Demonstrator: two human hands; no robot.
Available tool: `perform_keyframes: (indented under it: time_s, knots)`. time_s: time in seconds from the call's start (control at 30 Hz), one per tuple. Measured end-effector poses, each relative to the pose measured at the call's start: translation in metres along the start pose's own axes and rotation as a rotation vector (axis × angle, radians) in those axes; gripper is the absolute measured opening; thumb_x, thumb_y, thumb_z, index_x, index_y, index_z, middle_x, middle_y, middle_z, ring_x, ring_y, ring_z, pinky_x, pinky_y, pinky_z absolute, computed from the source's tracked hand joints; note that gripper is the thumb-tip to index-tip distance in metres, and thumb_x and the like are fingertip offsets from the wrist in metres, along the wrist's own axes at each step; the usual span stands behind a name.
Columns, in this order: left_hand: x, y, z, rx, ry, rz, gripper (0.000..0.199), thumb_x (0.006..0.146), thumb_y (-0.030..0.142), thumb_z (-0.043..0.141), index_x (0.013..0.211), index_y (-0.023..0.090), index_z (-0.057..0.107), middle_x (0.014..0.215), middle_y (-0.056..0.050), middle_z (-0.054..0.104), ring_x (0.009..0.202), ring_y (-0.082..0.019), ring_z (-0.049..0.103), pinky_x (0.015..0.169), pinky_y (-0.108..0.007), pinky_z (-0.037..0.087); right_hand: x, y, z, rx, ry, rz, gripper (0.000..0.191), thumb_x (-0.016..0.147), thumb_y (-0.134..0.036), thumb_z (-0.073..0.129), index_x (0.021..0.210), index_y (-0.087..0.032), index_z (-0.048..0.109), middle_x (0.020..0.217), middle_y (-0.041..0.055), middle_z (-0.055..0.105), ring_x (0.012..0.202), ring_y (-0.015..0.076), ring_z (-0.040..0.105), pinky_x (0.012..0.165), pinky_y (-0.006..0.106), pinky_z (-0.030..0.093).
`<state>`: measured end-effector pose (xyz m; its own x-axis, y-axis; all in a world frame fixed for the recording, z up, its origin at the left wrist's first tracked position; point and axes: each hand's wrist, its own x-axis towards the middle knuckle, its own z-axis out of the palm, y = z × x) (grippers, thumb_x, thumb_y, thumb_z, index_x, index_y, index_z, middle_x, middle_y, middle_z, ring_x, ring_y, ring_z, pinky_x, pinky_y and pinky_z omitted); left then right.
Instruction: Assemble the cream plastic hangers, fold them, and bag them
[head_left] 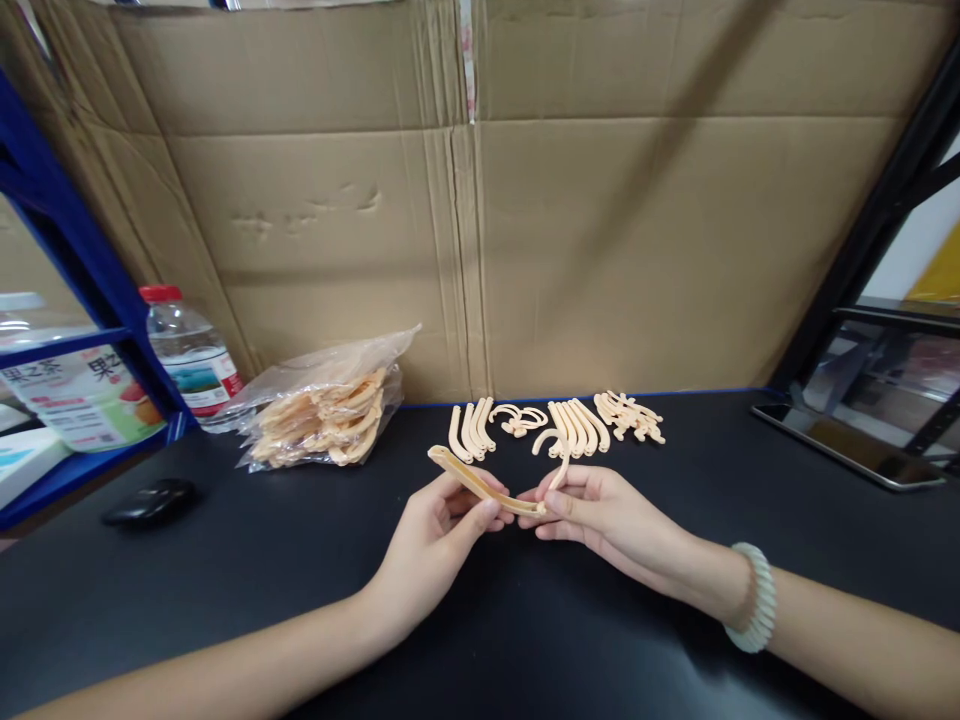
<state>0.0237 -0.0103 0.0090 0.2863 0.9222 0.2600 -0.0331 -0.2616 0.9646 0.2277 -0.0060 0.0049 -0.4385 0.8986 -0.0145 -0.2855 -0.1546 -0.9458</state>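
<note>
Our left hand (433, 532) pinches a long curved strip (469, 478) above the counter (525, 640); our right hand (611, 510) pinches a hooked piece (565, 467) at the strip's right end. Beyond: two strip rows (580, 428), loose hooked parts (518, 426) between, small-parts pile (628, 414) right, filled plastic bag (322, 420) left.

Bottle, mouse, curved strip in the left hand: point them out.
Bottle (198, 378), head view: on its label.
Mouse (152, 502), head view: top shell.
Curved strip (462, 474), head view: bare stretch near its free end.
</note>
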Motion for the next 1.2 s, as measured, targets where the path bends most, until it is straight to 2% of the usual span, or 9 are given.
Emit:
perform_keyframes:
  time_s: [0.2,0.4,0.7,0.8,0.9,1.07,1.2]
  knots:
    - [-0.003,0.0,0.0,-0.008,0.022,0.022,0.02,0.08,0.032,0.069,0.089,0.015,0.063,0.084,-0.005,0.069,0.077,-0.02,0.068,0.073,-0.033,0.057,0.001,-0.001,0.001,0.012,-0.006,0.046,0.028,0.07,-0.034,0.081,0.078,-0.012,0.064,0.089,0.008,0.07,0.077,0.0172,0.07,0.074,0.03,0.052]
    - [-0.003,-0.002,0.0,0.017,-0.011,0.063,0.011,0.083,0.024,0.066,0.088,0.015,0.064,0.085,-0.004,0.068,0.077,-0.018,0.068,0.075,-0.031,0.057,0.0,0.002,-0.001,-0.041,-0.018,0.013,0.028,0.072,-0.036,0.078,0.082,-0.012,0.066,0.083,0.0078,0.07,0.076,0.0161,0.069,0.075,0.03,0.052]
    - [-0.006,-0.003,0.0,0.07,-0.06,0.03,0.012,0.083,0.026,0.067,0.088,0.016,0.062,0.084,-0.003,0.067,0.08,-0.017,0.067,0.073,-0.028,0.055,0.0,0.008,0.004,-0.151,0.094,-0.096,0.027,0.071,-0.037,0.079,0.077,-0.015,0.064,0.062,0.0011,0.065,0.058,0.0122,0.061,0.06,0.026,0.046]
    - [-0.005,-0.004,0.0,0.054,-0.053,0.027,0.014,0.083,0.027,0.067,0.087,0.015,0.06,0.085,-0.004,0.067,0.08,-0.017,0.067,0.074,-0.029,0.055,-0.001,0.007,0.007,-0.134,0.102,-0.094,0.026,0.071,-0.037,0.078,0.078,-0.015,0.065,0.067,0.0023,0.066,0.062,0.013,0.061,0.064,0.028,0.047]
    - [-0.002,-0.004,0.001,-0.02,-0.014,-0.022,0.021,0.081,0.031,0.068,0.088,0.015,0.056,0.082,-0.002,0.066,0.076,-0.017,0.068,0.074,-0.03,0.057,-0.002,0.006,0.008,-0.144,0.123,-0.11,0.024,0.071,-0.036,0.078,0.078,-0.015,0.069,0.079,0.0045,0.068,0.07,0.0129,0.06,0.068,0.027,0.047]
    - [-0.004,-0.002,0.007,-0.088,0.01,-0.125,0.029,0.08,0.034,0.07,0.092,0.016,0.052,0.077,0.001,0.064,0.071,-0.015,0.067,0.07,-0.029,0.058,-0.002,0.005,0.011,-0.27,0.143,-0.114,0.027,0.073,-0.04,0.076,0.079,-0.014,0.073,0.061,-0.0012,0.058,0.053,0.0073,0.046,0.053,0.023,0.039]
    - [-0.008,0.0,0.011,-0.125,-0.085,-0.196,0.034,0.074,0.03,0.076,0.093,0.017,0.052,0.082,-0.001,0.066,0.077,-0.016,0.067,0.066,-0.027,0.057,-0.004,0.008,0.016,-0.227,0.073,-0.109,0.028,0.072,-0.04,0.077,0.079,-0.014,0.07,0.066,0.0018,0.064,0.056,0.011,0.056,0.054,0.025,0.045]
